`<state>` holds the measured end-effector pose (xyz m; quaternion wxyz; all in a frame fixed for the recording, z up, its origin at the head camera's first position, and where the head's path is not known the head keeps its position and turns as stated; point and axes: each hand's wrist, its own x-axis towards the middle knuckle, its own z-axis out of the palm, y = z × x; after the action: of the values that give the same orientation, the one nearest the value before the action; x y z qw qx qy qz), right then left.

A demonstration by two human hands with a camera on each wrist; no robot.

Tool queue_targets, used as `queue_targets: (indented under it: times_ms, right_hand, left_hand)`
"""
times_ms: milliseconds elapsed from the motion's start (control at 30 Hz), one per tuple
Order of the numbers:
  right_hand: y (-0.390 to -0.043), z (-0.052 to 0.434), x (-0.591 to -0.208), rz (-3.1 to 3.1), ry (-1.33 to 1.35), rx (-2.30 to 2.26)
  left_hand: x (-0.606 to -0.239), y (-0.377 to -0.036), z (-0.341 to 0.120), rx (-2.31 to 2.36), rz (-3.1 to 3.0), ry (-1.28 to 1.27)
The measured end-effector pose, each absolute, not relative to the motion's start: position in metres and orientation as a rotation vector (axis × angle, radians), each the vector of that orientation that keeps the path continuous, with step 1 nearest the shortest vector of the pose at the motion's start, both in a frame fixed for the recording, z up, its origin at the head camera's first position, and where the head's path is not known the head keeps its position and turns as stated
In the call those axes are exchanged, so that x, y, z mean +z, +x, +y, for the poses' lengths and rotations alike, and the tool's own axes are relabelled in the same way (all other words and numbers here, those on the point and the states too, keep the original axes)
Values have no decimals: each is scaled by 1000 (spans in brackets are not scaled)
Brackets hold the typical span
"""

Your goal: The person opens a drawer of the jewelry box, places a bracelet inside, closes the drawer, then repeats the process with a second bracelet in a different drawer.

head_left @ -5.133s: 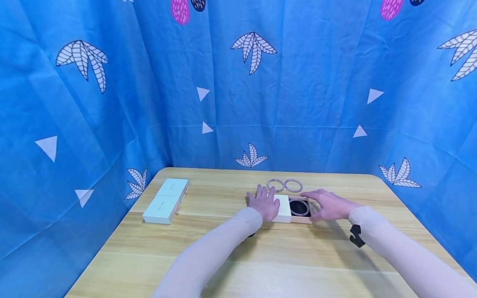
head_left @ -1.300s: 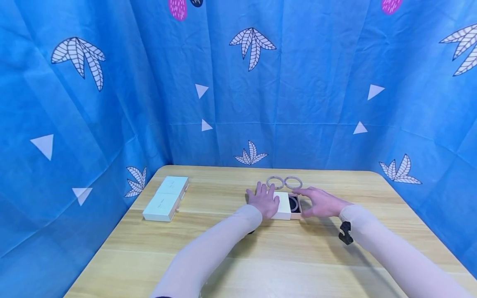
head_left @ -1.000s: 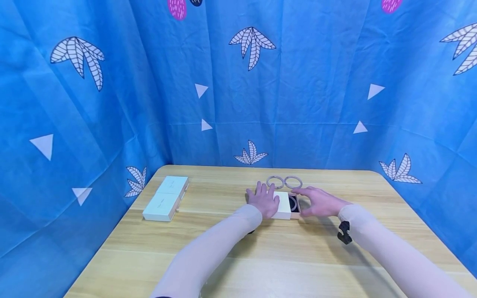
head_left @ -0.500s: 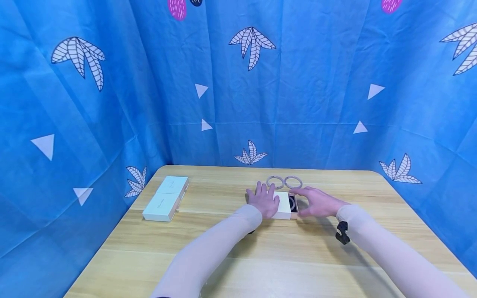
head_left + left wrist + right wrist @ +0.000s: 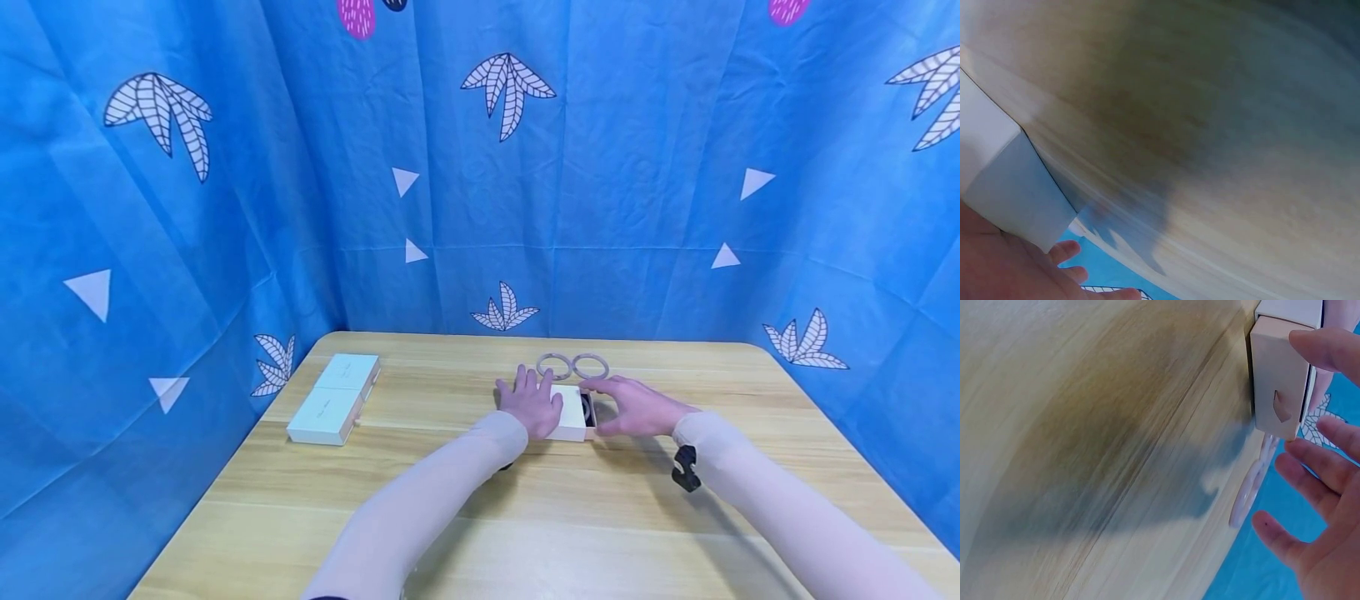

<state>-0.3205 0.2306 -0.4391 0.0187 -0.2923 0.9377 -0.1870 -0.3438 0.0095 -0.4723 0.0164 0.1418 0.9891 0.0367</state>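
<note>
**Both hands at the sliding box**

While the left hand (image 5: pixel 531 406) lies flat with straight fingers on the white sleeve (image 5: pixel 568 413) of the box, the right hand (image 5: pixel 628 406) is spread, fingers relaxed, at the end of the tan drawer (image 5: pixel 1277 387), which shows only a narrow dark gap. Faint script marks the two white boxes (image 5: pixel 334 399) at the table's (image 5: pixel 480 500) left; it is too small to read. Two bangles (image 5: pixel 572 366) lie just beyond the fingertips.
</note>
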Motion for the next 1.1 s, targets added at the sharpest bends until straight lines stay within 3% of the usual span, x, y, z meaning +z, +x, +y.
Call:
queue_targets:
  times_ms: [1100]
  right_hand:
    - [-324,215,-440,2979,-971,-591]
  left_hand:
    - [-474,-345,10,95,3086,424]
